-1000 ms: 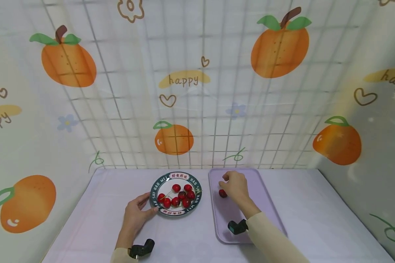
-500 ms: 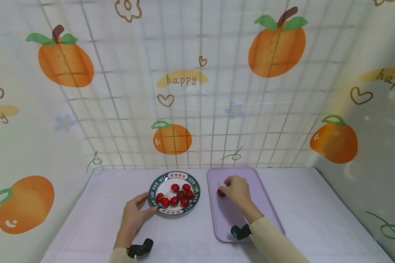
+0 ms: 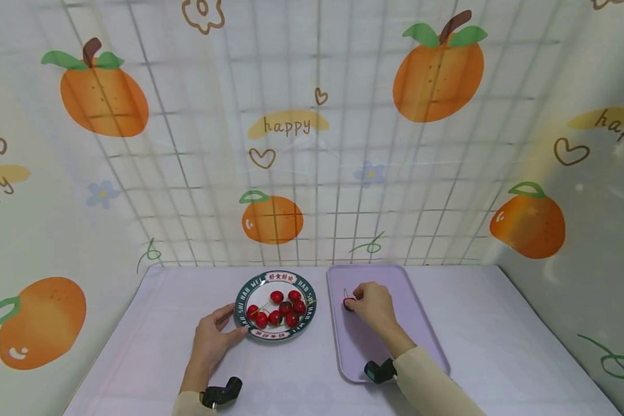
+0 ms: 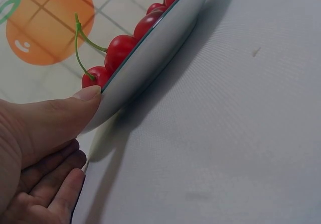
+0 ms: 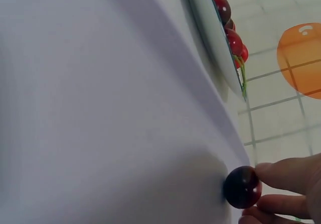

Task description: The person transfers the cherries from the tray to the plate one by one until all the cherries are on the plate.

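A white plate (image 3: 269, 335) with a dark green lettered rim holds several red cherries (image 3: 275, 318). At its left side my left hand (image 3: 211, 340) holds the rim. The left wrist view shows the thumb (image 4: 75, 106) on the plate's edge and other fingers curled below; the index finger is hidden there. To the right lies a light purple tray (image 3: 361, 361). Over its left part my right hand (image 3: 377, 306) pinches a single dark red cherry (image 5: 242, 188) between thumb and finger. This cherry sits low at the tray's surface, its thin stem pointing up.
A white cloth covers the table (image 3: 281, 381). Behind it hangs a curtain (image 3: 312, 173) printed with oranges, in front of a wire grid. Dark wrist cameras (image 3: 222, 393) sit on both wrists.
My right hand has come down and left onto the lone cherry on the tray, and its fingers have closed on it. My left hand stays at the plate.
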A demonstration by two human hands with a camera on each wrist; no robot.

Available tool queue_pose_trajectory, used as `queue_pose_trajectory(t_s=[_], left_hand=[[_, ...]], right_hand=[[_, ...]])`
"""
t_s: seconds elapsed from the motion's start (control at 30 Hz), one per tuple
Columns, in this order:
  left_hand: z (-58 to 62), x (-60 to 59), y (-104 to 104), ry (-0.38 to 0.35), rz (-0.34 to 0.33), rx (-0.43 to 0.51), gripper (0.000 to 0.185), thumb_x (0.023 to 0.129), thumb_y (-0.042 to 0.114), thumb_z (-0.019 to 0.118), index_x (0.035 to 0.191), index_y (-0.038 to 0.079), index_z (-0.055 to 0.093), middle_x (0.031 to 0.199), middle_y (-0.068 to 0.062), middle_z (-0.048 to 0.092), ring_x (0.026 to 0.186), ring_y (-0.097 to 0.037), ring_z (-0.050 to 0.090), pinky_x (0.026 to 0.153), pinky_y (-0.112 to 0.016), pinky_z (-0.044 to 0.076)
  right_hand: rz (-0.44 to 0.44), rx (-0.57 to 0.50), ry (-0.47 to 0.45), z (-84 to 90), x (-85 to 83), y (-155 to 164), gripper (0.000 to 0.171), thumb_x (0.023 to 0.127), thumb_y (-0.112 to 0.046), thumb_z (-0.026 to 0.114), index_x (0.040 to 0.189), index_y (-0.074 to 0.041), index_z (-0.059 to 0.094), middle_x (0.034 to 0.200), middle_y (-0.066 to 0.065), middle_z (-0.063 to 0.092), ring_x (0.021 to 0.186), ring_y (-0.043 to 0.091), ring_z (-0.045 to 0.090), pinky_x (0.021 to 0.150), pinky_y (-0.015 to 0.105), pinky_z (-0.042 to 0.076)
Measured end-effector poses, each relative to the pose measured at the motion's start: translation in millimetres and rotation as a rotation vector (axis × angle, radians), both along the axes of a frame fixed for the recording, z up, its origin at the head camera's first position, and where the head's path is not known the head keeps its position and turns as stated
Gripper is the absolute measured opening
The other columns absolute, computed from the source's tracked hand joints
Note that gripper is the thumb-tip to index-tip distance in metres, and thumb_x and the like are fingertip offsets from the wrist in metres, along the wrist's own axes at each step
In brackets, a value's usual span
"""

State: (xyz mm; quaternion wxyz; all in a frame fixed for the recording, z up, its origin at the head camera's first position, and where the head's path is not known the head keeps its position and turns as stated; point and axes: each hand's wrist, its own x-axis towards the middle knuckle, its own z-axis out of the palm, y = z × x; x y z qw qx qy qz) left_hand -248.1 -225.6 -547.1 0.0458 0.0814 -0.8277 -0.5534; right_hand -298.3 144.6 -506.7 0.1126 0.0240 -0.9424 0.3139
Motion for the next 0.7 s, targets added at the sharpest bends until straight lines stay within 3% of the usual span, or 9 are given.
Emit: queue_pose_trajectory(t_s=[0.17, 0.7], left_hand=[[0.9, 0.4, 0.0, -0.001, -0.002, 0.008, 0.073, 0.081, 0.005, 0.09, 0.147, 0.005, 0.06, 0.154, -0.018, 0.055, 0.145, -0.04, 0.048, 0.12, -0.049, 0.044], [1.7, 2.0, 0.0, 0.018, -0.005, 0.009, 0.072, 0.081, 0.005, 0.09, 0.146, 0.003, 0.06, 0.153, -0.019, 0.055, 0.144, -0.041, 0.049, 0.121, -0.049, 0.044]], right_hand=[[0.003, 0.005, 0.014, -0.1, 1.9, -2.3, 0.017, 0.08, -0.013, 0.089, 0.087, -0.001, 0.079, 0.078, 0.004, 0.076, 0.081, 0.029, 0.07, 0.076, 0.048, 0.06], [0.007, -0.008, 0.037, 2.8, 1.2, -5.6, 0.017, 0.081, -0.012, 0.088, 0.088, 0.0, 0.079, 0.078, 0.005, 0.074, 0.078, 0.027, 0.068, 0.073, 0.047, 0.061]])
